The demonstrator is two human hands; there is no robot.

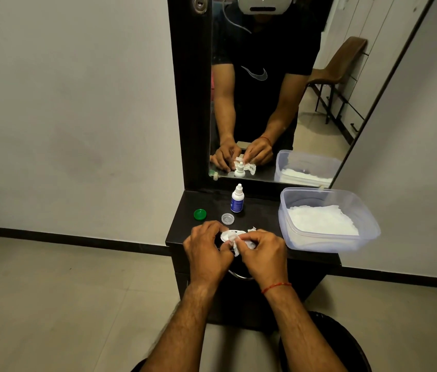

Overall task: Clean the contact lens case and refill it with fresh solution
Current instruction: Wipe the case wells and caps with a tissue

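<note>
The white contact lens case point(230, 233) lies between my hands near the front of the dark counter point(263, 213). My left hand point(206, 251) grips its left end. My right hand point(261, 255) pinches a crumpled white tissue point(239, 244) and presses it against the case. A green cap point(200, 214) and a clear cap point(228, 218) lie loose on the counter behind my hands. The small white solution bottle point(237, 199) with a blue label stands upright beyond the clear cap.
A clear plastic tub point(367, 210) holding white tissues point(322, 220) sits at the right of the counter. A mirror point(273, 89) rises behind, in a dark frame. White walls flank the narrow counter, and a metal drawer handle point(240, 276) shows below my hands.
</note>
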